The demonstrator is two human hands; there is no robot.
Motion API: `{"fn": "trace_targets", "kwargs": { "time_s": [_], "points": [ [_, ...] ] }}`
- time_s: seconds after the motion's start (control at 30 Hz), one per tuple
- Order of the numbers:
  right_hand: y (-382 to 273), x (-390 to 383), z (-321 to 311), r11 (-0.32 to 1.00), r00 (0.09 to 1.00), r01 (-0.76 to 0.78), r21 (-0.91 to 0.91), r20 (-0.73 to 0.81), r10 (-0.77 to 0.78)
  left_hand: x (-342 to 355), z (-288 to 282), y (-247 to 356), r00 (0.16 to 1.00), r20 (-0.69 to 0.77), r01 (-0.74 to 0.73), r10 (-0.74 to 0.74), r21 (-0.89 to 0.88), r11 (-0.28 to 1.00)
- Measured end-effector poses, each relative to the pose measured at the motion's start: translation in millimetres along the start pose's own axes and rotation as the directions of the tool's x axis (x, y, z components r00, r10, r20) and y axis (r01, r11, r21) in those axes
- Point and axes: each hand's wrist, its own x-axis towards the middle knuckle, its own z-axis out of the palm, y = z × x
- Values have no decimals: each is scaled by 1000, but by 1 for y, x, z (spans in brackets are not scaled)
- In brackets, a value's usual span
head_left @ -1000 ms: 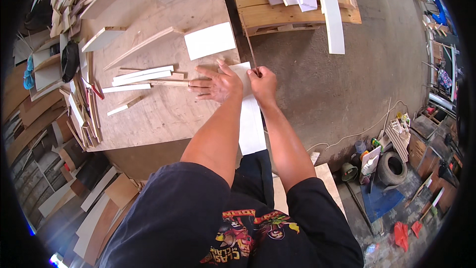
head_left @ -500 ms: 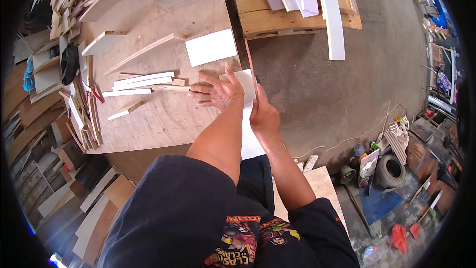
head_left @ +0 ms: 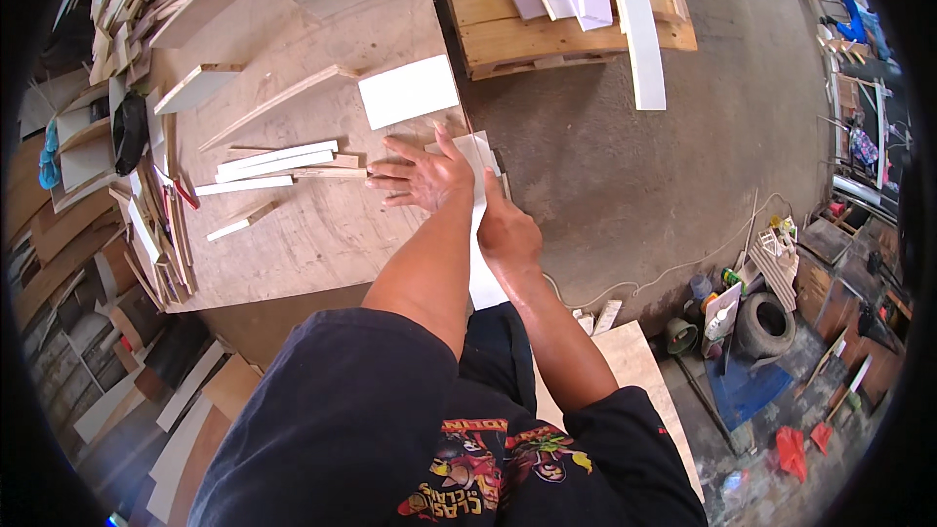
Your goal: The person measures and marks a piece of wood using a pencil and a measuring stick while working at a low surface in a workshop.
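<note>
A long white board (head_left: 486, 278) lies along the right edge of the plywood-topped table, its near end reaching toward my body. My left hand (head_left: 427, 176) presses down at the board's left side, open, fingers spread to the left. Closed around what looks like a handsaw (head_left: 472, 135) is my right hand (head_left: 509, 232), at the board's right side. The saw shows only as a thin edge-on line past the fingers; its handle is hidden in my grip. A white rectangular panel (head_left: 408, 93) rests just beyond my left hand.
White-edged strips (head_left: 278, 164) and upright boards (head_left: 278, 102) occupy the tabletop (head_left: 322, 244). Ahead right, a wooden pallet (head_left: 537, 44) bears long white boards (head_left: 639, 39). Scrap wood piles up at left. A tyre (head_left: 764, 325) and a cable (head_left: 673, 278) lie on the floor at right.
My right hand has drawn back slightly toward my body, and less of the saw shows beyond it. My left hand keeps its place on the board. The whole view has shifted a little.
</note>
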Motion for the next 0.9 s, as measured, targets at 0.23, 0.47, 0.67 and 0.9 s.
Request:
{"fn": "trace_targets", "kwargs": {
  "time_s": [0.23, 0.47, 0.67, 0.9],
  "points": [
    [-4, -1, 1, 1000, 999, -2, -15, 44, 2, 2, 1, -2, 1000, 12, -19, 19, -2, 1000],
    [-10, 1, -6, 999, 997, -12, -48, 70, 15, 1, 1, -1, 999, 19, -26, 26, -7, 1000],
    [-15, 5, -11, 994, 995, 1, -109, 95, 10, 0, -2, 0, 1000, 16, -26, 26, -5, 1000],
    [-13, 8, -18, 997, 992, 12, -73, 129, -2, 3, 1, -2, 1000, 29, -12, 12, 11, 1000]
  ]
}}
